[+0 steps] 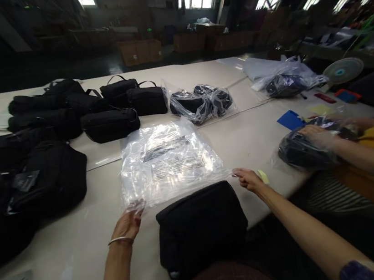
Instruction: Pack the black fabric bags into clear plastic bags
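Observation:
A clear plastic bag (174,148) with printed text lies on top of a stack of similar bags in front of me. My left hand (130,218) grips the near left corner of its edge. At the opposite corner, my right hand (247,179) pinches the same edge between thumb and fingers. The near edge is stretched between both hands. Closer to me, a black fabric bag (201,225) rests at the table's front edge, just below the plastic, touched by neither hand.
Several black bags (54,176) crowd the left of the table (245,137). Plastic-wrapped black bags (199,101) lie beyond the stack. At right, a co-worker's hands (317,136) hold another wrapped bag (293,151), near a blue card (290,120) and a fan (343,70).

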`<state>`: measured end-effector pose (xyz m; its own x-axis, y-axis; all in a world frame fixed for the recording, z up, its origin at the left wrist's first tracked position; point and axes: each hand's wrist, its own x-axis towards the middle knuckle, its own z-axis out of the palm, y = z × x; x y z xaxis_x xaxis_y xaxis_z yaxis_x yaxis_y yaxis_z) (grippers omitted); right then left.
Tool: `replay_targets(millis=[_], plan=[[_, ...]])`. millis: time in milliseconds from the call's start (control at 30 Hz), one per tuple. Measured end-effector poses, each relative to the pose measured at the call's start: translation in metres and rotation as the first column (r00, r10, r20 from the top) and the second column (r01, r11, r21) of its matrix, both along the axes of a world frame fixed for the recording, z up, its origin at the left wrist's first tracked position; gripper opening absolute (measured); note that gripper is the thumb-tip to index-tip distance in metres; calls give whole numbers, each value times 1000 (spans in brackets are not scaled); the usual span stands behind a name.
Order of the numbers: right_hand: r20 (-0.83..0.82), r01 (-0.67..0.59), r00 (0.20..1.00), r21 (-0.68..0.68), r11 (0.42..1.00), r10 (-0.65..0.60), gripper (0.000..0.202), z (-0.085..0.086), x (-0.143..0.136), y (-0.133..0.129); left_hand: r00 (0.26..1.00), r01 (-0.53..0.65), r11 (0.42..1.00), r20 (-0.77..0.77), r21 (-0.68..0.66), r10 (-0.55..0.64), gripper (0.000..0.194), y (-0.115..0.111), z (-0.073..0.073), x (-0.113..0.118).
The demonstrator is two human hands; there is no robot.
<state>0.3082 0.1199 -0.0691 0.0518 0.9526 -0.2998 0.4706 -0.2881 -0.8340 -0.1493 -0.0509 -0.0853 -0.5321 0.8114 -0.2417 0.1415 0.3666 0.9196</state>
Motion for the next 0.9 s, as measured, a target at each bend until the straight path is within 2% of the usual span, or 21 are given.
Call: replay_targets(millis=[67, 167, 233, 300, 333, 400, 467, 533, 567, 633, 667, 700, 767, 833, 900], plan=[[-235, 56, 970, -41, 998, -64, 12, 4, 0, 5, 990, -83, 996, 116, 36, 79, 15, 8, 1, 3], [-478, 116, 866, -88, 989, -144, 21, 12, -5, 5, 966, -178, 982, 204, 67, 161, 21, 17, 1, 10], [-559, 141, 809, -117, 983, -182, 28, 17, -11, -1, 970, -167, 983, 188, 73, 151, 30, 19, 2, 17], [-589, 163, 784, -110, 980, -196, 37, 22, -16, -12, 987, -115, 991, 122, 63, 107, 44, 15, 7, 24], [-569, 173, 803, -64, 983, -178, 42, 25, -16, -20, 994, -85, 994, 74, 63, 80, 49, 9, 11, 28], [-408, 160, 908, 122, 980, -97, 48, 27, -10, -39, 999, -25, 996, -33, 84, 28, 51, -12, 20, 34], [-107, -10, 993, 332, 943, 48, 47, 22, 5, -61, 993, 27, 992, -120, 121, -13, 44, -42, 23, 41], [162, -286, 958, 430, 857, 238, 35, 9, 24, -80, 953, 166, 972, -280, 168, -114, 34, -74, 15, 48], [251, -412, 910, 447, 794, 330, 29, 0, 31, -87, 898, 269, 946, -401, 180, -179, 30, -88, 7, 51], [368, -569, 821, 463, 680, 437, 25, -19, 38, -89, 723, 450, 880, -641, 152, -259, 31, -103, -16, 55], [405, -604, 795, 462, 649, 452, 24, -27, 36, -86, 641, 490, 864, -719, 113, -269, 34, -105, -28, 57], [424, -620, 782, 443, 648, 457, 23, -33, 31, -81, 594, 490, 868, -758, 76, -269, 36, -103, -39, 58], [417, -611, 783, 379, 695, 461, 21, -38, 15, -68, 568, 442, 897, -776, 4, -276, 37, -91, -54, 60], [376, -580, 802, 305, 755, 464, 16, -38, -3, -59, 582, 383, 921, -757, -65, -295, 33, -77, -57, 64], [333, -537, 831, 266, 800, 447, 15, -36, -17, -59, 609, 332, 935, -728, -127, -315, 27, -70, -51, 69]])
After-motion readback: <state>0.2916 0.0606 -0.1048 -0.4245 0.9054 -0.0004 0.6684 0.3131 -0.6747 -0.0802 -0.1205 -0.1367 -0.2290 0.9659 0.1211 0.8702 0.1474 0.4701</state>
